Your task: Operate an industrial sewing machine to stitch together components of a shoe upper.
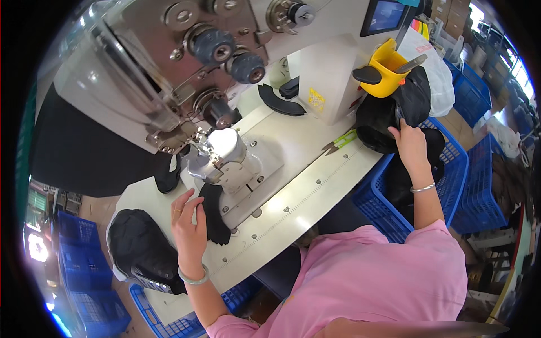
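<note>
My left hand (189,226) rests by the sewing machine's post, fingers spread, next to a stack of curved black fabric pieces (213,217) with jagged ends. It holds nothing. On the right, my right hand (411,147) reaches over a pile of black pieces (416,98) at the table's end. Its index finger is stretched onto them and the thumb stands apart; the other fingers are partly hidden. The sewing machine (225,160) stands between my hands, its lamp lit over the post. Left of my left hand lies a rounded black sewn piece (142,248).
Green-handled thread snips (341,142) lie on the white table (293,197). A yellow cup (386,70) is fixed to the machine. More curved black pieces (282,101) lie behind the post. A blue basket (453,163) stands at the right, and blue crates (87,270) at the far left.
</note>
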A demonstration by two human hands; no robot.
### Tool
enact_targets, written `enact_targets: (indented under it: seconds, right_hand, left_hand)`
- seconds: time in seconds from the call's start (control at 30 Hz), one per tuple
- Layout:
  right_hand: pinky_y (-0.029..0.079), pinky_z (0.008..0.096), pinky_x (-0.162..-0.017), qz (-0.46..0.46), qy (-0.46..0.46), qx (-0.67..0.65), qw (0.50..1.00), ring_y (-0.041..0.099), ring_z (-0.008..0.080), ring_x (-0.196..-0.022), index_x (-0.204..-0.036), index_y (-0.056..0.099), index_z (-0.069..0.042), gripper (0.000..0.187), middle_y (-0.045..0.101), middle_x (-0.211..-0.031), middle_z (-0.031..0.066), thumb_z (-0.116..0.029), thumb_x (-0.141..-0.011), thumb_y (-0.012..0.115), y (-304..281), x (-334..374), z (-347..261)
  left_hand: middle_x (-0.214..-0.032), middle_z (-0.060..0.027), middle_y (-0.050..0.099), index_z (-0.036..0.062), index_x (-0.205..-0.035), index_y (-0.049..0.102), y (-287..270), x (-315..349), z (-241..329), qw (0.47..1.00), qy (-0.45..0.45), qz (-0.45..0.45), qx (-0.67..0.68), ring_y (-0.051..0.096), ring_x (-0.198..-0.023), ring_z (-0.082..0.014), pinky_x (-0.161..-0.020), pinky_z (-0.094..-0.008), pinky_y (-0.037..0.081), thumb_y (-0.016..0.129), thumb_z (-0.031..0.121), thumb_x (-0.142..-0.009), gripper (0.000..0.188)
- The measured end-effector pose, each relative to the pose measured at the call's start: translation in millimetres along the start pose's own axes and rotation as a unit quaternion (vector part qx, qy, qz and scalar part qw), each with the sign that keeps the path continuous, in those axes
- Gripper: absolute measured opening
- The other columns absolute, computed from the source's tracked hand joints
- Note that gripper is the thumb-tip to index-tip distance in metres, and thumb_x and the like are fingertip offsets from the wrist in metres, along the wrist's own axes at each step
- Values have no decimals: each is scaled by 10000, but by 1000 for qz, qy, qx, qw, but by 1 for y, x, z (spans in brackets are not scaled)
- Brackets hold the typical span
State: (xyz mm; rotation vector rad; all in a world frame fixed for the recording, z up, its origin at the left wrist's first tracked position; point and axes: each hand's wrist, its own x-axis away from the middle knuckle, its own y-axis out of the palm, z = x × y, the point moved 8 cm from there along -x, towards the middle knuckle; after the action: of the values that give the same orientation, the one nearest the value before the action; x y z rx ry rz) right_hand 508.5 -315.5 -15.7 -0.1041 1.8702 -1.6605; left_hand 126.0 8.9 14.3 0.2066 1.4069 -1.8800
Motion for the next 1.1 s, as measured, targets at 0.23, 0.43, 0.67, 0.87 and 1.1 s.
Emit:
enact_targets:
  seconds: [0.23, 0.43, 0.67, 0.87, 1.1]
  right_hand:
    - [577, 412, -619, 26, -35, 66, 997, 701, 352, -714, -936, 611, 38, 190, 677, -812, 203, 39, -748, 635, 19, 7, -4]
    - [565, 416, -650, 19, -73, 58, 995, 686, 365, -713, -760, 666, 11, 118, 667, -754, 217, -91, -820, 671, -6, 4, -11]
    - [541, 454, -699, 33, -32, -71, 996, 658, 403, -718, -780, 643, 58, 276, 653, -742, 247, -200, -864, 692, -27, 7, 7]
    - [534, 288, -511, 57, 131, -355, 924, 702, 187, -704, -1106, 651, 54, 245, 684, -765, 158, -106, -946, 558, -3, 40, 56]
    - [524, 243, -738, 114, 274, -624, 723, 628, 122, -952, -1227, 570, 6, 326, 663, -1059, 57, -7, -904, 530, 38, 71, 100]
  left_hand:
    - [-1160, -140, 641, 11, -989, 678, 30, 1, -9, 997, -56, -39, 29, 585, -1080, -328, -893, -388, 493, 612, 14, -860, 145]
    - [-1150, -130, 652, 20, -983, 697, 37, 10, -5, 997, -51, -40, 40, 617, -1042, -313, -892, -374, 490, 612, 29, -873, 139]
    - [-1106, -104, 663, 36, -985, 684, 42, 12, 7, 999, -25, -33, 32, 614, -1028, -305, -836, -385, 523, 630, 24, -836, 158]
    - [-1177, -122, 621, 40, -1111, 623, 83, 3, 90, 975, 132, -133, 117, 610, -1050, -319, -826, -390, 535, 639, 38, -825, 286]
    - [-1357, -205, 502, 87, -1358, 455, 156, -5, 182, 898, 163, -266, 311, 563, -1154, -386, -938, -417, 497, 637, 98, -864, 527]
